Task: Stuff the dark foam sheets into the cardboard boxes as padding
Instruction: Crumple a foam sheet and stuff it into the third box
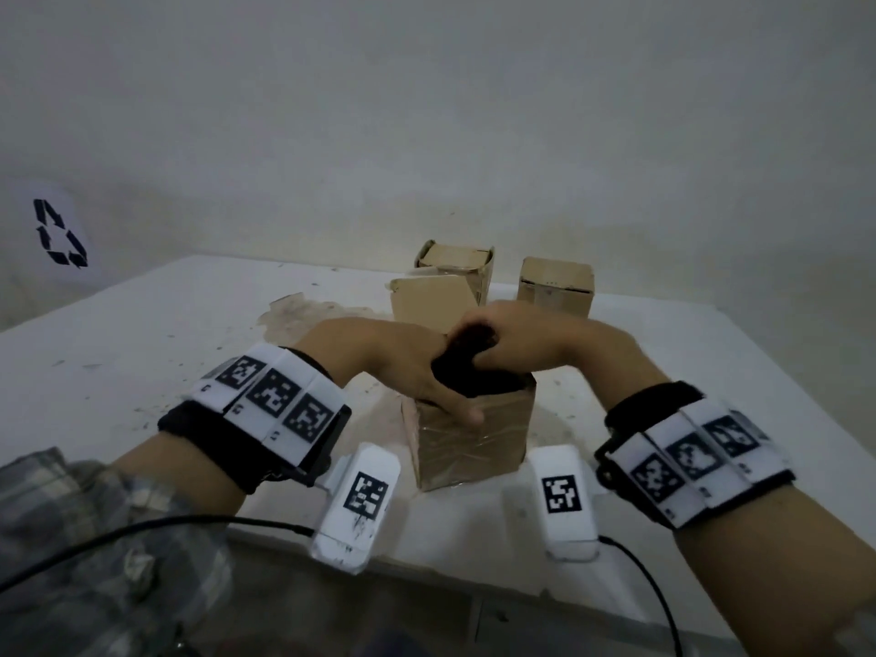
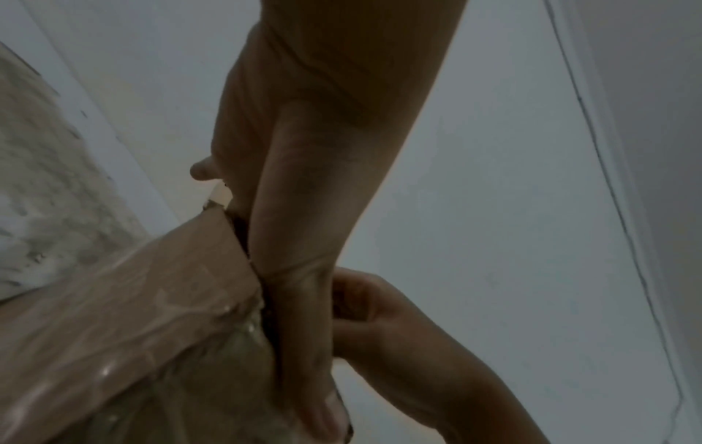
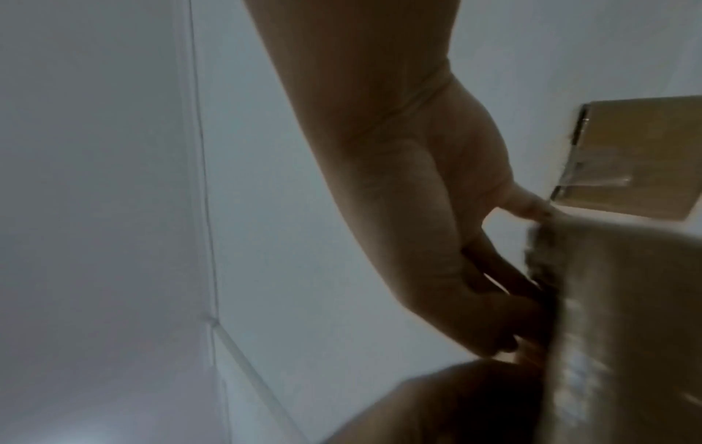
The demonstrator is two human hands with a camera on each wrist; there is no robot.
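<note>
A taped cardboard box (image 1: 474,443) stands near the table's front edge. A dark foam sheet (image 1: 474,372) bulges out of its open top. My left hand (image 1: 422,372) lies against the foam's left side, with the thumb stretched over the box's front rim. In the left wrist view this hand (image 2: 288,210) looks flat and straight along the box's top edge (image 2: 170,285). My right hand (image 1: 516,343) comes from the right, its fingers curled into the foam from above. In the right wrist view, its fingers (image 3: 490,270) dip behind the blurred box wall (image 3: 615,315).
Two more cardboard boxes stand behind, one with its flaps up (image 1: 455,267) and one to the right (image 1: 554,286). A raised cardboard flap (image 1: 431,303) stands just behind my hands. The white table (image 1: 166,324) has a brown stain (image 1: 303,320). Its front edge is close to me.
</note>
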